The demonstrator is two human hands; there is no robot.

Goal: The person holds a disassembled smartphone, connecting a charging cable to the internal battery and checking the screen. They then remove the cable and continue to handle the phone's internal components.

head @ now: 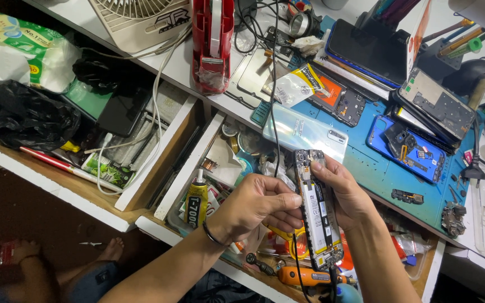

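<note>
The person holds an opened phone (319,210), its back cover off and its battery and circuit board showing, in the air above an open drawer (195,168) at the front edge of the table (377,168). The right hand (343,196) carries it: the phone stands almost upright in the picture, with its top end at 12 o'clock and its bottom end at 6 o'clock, and the right grip is pressed around its right edge, thumb near the top and fingers behind. The left hand (254,207) comes from 9 o'clock, and its fingertips are pressed together against the left edge of the phone, near the middle of the battery. A thin black cable (274,112) hangs down from 12 o'clock and passes just beside the top of the phone; I cannot tell whether it is plugged in. My judgement is that the step in hand is work on the inside of the phone, perhaps on the battery or its connector. The next move calls for a steady right hand and a small, careful pull or push by the left fingertips, because the parts are thin. A light blue back cover (305,132) lies on the blue mat (383,168) at 12 o'clock from the hands, near but apart.
</note>
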